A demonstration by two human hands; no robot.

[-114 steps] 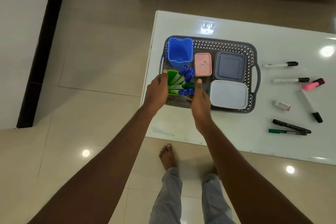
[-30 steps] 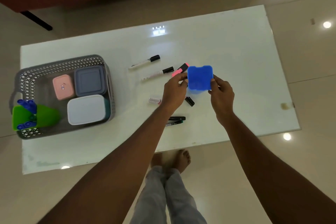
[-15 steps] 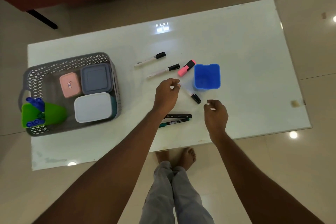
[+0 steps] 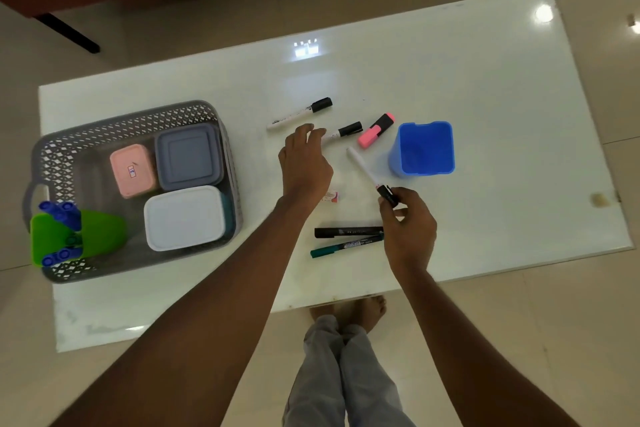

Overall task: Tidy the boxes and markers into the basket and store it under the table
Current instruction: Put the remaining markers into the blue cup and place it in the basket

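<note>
Head view: right hand (image 4: 408, 229) pinches the black cap end of a white marker (image 4: 362, 163) at centre frame, its body angled up-left, just beside the blue cup (image 4: 424, 149). Left hand (image 4: 304, 163) curls loosely over the white end of a second marker (image 4: 346, 131); gripping or not, can't tell. At frame left the basket (image 4: 138, 114) sits on the table (image 4: 485, 80), three boxes (image 4: 185, 217) inside.

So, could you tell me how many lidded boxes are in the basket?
3: the pink box in the middle, the grey box right of it, the white box nearest the camera. Another may hide underneath.
</note>
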